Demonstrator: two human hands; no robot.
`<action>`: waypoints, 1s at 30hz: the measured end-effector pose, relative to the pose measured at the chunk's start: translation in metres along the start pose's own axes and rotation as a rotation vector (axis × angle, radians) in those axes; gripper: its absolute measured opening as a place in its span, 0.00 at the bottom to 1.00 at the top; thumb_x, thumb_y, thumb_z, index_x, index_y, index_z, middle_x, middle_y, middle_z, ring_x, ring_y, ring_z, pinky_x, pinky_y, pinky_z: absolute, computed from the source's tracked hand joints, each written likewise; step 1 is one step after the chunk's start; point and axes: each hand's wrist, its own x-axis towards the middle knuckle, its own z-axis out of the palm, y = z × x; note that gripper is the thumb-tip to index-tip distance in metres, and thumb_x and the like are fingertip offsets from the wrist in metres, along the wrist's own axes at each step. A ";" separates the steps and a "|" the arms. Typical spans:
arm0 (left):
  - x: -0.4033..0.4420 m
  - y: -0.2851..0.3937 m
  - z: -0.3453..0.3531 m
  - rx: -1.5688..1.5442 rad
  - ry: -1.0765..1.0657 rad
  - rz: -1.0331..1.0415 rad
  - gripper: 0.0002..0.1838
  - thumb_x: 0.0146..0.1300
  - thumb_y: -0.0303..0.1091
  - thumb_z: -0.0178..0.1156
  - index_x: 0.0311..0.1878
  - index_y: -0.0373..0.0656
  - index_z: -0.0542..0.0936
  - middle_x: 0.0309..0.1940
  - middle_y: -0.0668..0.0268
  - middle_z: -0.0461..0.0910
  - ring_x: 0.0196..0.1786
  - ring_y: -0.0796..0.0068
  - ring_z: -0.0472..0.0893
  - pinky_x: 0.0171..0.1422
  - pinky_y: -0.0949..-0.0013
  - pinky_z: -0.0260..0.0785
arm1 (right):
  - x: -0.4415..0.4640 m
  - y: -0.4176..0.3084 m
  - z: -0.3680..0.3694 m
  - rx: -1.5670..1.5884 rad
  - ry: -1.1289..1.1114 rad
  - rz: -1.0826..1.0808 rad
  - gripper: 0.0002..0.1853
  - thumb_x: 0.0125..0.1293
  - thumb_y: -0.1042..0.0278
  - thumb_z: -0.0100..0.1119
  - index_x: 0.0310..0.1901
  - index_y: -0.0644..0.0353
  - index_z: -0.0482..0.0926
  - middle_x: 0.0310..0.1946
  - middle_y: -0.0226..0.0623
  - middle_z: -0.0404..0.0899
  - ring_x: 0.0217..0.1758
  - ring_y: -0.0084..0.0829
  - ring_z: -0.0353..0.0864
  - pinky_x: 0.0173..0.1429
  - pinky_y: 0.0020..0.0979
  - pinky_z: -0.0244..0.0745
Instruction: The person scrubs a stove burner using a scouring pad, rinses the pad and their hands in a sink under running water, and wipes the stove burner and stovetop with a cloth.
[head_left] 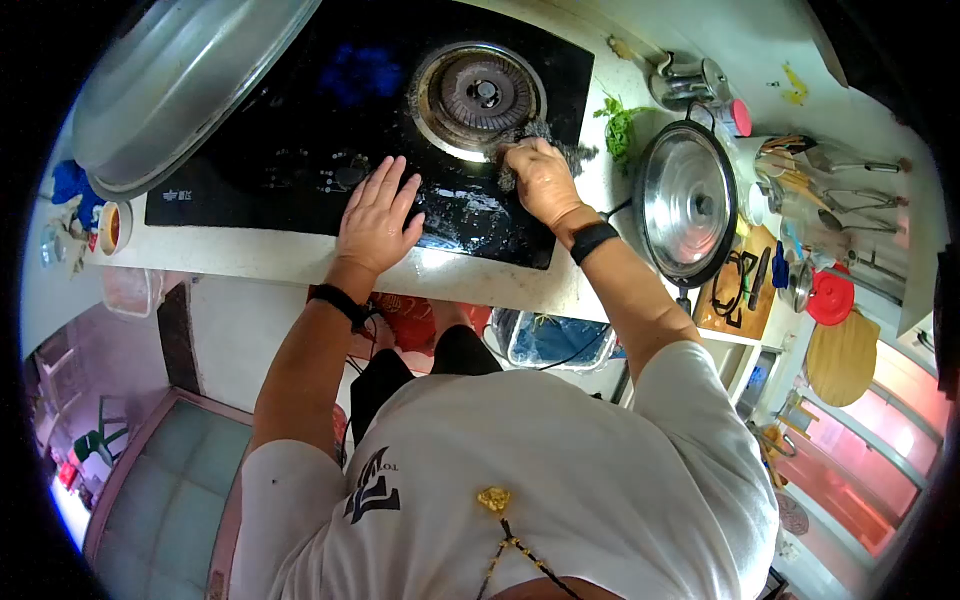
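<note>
My right hand (543,180) is closed around a dark grey scouring pad (536,131), partly hidden under the fingers. It presses at the lower right edge of the round burner (484,92), beside its metal ring. Flat on the front edge of the black glass cooktop (300,110) lies my left hand (378,215), fingers stretched out and holding nothing. Wet streaks and droplets shine on the glass between the two hands.
A large metal wok or basin (185,90) stands at the left of the cooktop. On the right are a lidded pan (686,205), green herbs (620,130), a metal kettle (690,80) and a cutting board (738,290). Below the counter sits a plastic bin (560,340).
</note>
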 end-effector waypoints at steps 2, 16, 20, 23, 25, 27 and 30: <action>-0.001 -0.001 0.000 -0.014 0.004 0.006 0.29 0.64 0.41 0.64 0.68 0.45 0.75 0.76 0.56 0.64 0.78 0.57 0.62 0.79 0.53 0.58 | -0.002 0.014 0.005 0.022 0.063 -0.020 0.19 0.47 0.87 0.57 0.43 0.59 0.82 0.43 0.41 0.85 0.53 0.46 0.79 0.58 0.42 0.75; 0.001 -0.001 -0.003 -0.014 -0.005 -0.011 0.29 0.65 0.40 0.63 0.69 0.44 0.74 0.76 0.56 0.64 0.78 0.56 0.63 0.77 0.52 0.59 | 0.010 0.009 0.024 -0.056 0.218 0.125 0.15 0.46 0.86 0.59 0.37 0.60 0.81 0.41 0.45 0.84 0.49 0.51 0.79 0.54 0.46 0.75; -0.001 -0.001 -0.002 -0.021 -0.005 0.003 0.29 0.64 0.40 0.63 0.69 0.44 0.74 0.76 0.56 0.64 0.78 0.56 0.63 0.78 0.52 0.59 | 0.015 -0.048 0.036 0.140 0.236 -0.001 0.19 0.43 0.86 0.60 0.40 0.59 0.79 0.43 0.43 0.83 0.52 0.48 0.79 0.58 0.45 0.73; 0.001 0.001 -0.002 -0.005 -0.037 -0.030 0.30 0.64 0.41 0.63 0.69 0.45 0.74 0.76 0.56 0.64 0.78 0.56 0.62 0.78 0.52 0.58 | 0.002 0.004 0.018 0.052 0.124 0.034 0.19 0.43 0.87 0.59 0.40 0.60 0.79 0.41 0.46 0.82 0.50 0.49 0.80 0.56 0.46 0.75; 0.002 0.002 -0.002 0.017 -0.063 -0.045 0.30 0.64 0.42 0.64 0.69 0.45 0.74 0.77 0.57 0.63 0.79 0.57 0.61 0.78 0.52 0.58 | 0.004 0.030 0.007 0.039 0.236 0.309 0.18 0.47 0.87 0.60 0.41 0.60 0.79 0.40 0.49 0.82 0.49 0.53 0.79 0.53 0.46 0.77; 0.000 0.001 -0.002 0.012 -0.044 -0.025 0.30 0.65 0.42 0.63 0.69 0.45 0.74 0.77 0.57 0.62 0.79 0.57 0.61 0.78 0.52 0.58 | 0.023 0.038 0.001 0.194 0.331 0.499 0.15 0.53 0.83 0.64 0.43 0.60 0.79 0.40 0.53 0.82 0.48 0.57 0.80 0.54 0.49 0.76; 0.000 0.001 0.000 0.024 -0.053 -0.030 0.30 0.65 0.41 0.63 0.69 0.45 0.74 0.77 0.56 0.62 0.79 0.57 0.61 0.78 0.51 0.58 | 0.046 0.050 0.023 0.153 0.408 0.421 0.14 0.52 0.82 0.63 0.42 0.61 0.80 0.39 0.53 0.83 0.46 0.58 0.81 0.53 0.49 0.76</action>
